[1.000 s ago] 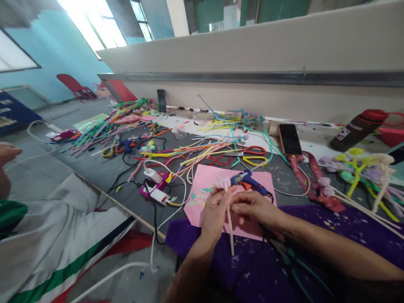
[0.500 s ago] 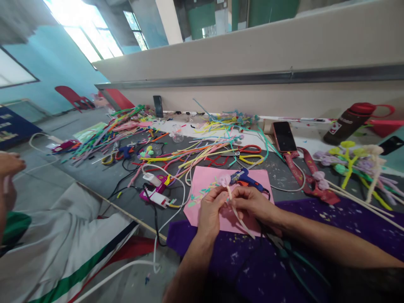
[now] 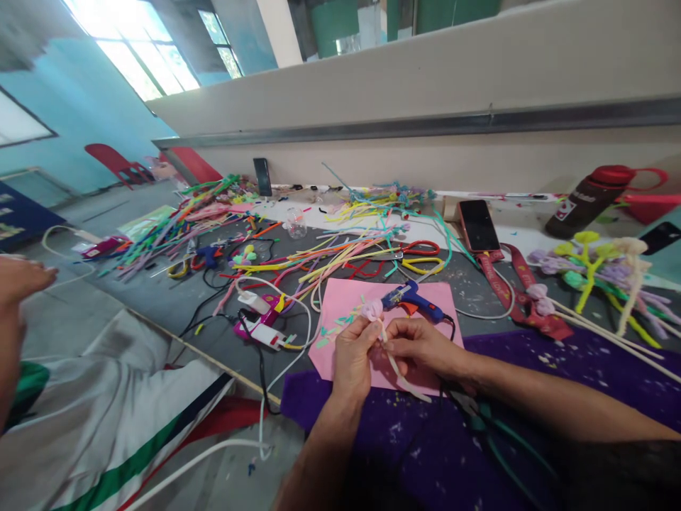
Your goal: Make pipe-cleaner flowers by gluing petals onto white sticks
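Note:
Between my hands is a pipe-cleaner flower with a pale pink-lilac head (image 3: 372, 309) and a cream pipe-cleaner stem (image 3: 398, 372) that trails down to the right. My left hand (image 3: 354, 351) pinches it just below the head. The thumb and forefinger of my right hand (image 3: 420, 344) are closed on the cream stem. Both hands are over a pink sheet (image 3: 333, 298) scattered with small green and yellow snippets. A blue glue gun (image 3: 415, 301) lies on the sheet just beyond my right hand. Green-handled pliers (image 3: 492, 426) rest under my right forearm.
Scissors (image 3: 420, 257) and loose pipe cleaners (image 3: 319, 262) lie behind the sheet. Left of it are a power strip (image 3: 260, 326) and cables. On the right are a phone (image 3: 477, 226), a bottle (image 3: 590, 202) and finished flowers (image 3: 585, 266). Another person's hand (image 3: 21, 280) shows at far left.
The flower head has shifted slightly left and down, nearer my left fingers. My right fingers have moved a little left along the stem. The other person's hand at far left has moved into fuller view.

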`<state>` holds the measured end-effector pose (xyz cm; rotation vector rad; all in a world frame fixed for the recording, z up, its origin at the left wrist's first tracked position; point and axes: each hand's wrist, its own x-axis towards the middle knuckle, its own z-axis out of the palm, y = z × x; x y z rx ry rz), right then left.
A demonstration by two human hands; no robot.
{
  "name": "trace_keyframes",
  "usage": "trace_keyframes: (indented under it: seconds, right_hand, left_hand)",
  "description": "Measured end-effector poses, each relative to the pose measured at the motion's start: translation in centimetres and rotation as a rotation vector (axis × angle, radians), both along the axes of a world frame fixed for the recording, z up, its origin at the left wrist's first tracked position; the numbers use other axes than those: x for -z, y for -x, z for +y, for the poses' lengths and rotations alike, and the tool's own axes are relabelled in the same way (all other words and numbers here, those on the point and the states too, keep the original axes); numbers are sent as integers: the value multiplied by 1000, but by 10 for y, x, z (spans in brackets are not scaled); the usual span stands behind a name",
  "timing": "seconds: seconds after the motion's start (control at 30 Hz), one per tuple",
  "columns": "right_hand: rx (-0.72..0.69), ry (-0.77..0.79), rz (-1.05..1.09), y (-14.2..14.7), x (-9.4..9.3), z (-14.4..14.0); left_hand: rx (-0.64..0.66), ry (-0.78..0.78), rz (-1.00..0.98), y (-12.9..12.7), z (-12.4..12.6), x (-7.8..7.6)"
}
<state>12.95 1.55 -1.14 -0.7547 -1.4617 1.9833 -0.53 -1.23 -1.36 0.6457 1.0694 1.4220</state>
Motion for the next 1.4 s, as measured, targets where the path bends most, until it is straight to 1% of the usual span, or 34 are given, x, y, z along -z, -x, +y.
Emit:
trace_keyframes:
  seconds: [0.13, 0.4, 0.6, 0.83, 1.0, 1.17, 1.3, 1.4]
  right_hand:
    - [-19, -5, -4, 0, -1, -1]
    - [-28, -9, 19, 0, -2, -1]
    - [-28, -6, 29, 1, -2, -3]
    - [-14, 11, -14, 1, -1, -3]
    - [63, -17, -12, 0, 2, 0]
    - [97, -23, 31, 2, 1, 1]
    - [74, 13, 64, 2, -2, 1]
    - [93, 68, 83, 0, -4, 2]
  left_hand:
    - [-35, 11, 28, -1, 0, -1]
    - [-56, -18, 87, 0, -1, 3]
    - [-104, -59, 180, -1, -2, 4]
    - [-115, -59, 184, -1, -1, 4]
    - [-48, -53, 165, -1, -1, 7]
    - [-8, -84, 201, -2, -2, 7]
    - [61, -61, 100, -3, -3, 3]
    - [81, -51, 38, -3, -4, 0]
